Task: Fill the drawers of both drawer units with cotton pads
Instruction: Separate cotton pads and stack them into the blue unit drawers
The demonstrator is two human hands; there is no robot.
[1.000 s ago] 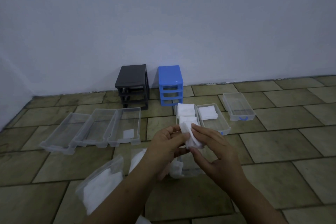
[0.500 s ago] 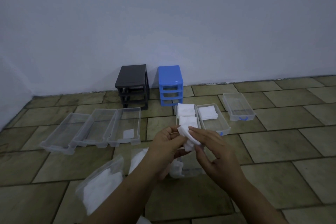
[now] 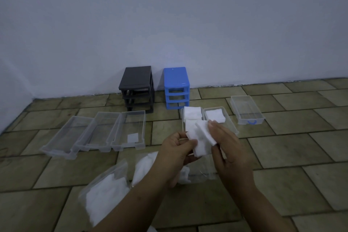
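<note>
Lighting dim and even, with a cool bluish cast over the wall (image 3: 169, 15); source direction cannot be determined. Shadows soft and faint on the tiled floor (image 3: 282, 156). One small glare spot on the top of the blue drawer unit (image 3: 176, 79). Overall image soft and grainy. Wide-angle bowing evident in the floor line toward both edges.

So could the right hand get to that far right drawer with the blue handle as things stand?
Probably yes: the drawer with the blue handle sits alone on open floor, nothing between. But the right hand and left hand are busy holding cotton pads.
</note>
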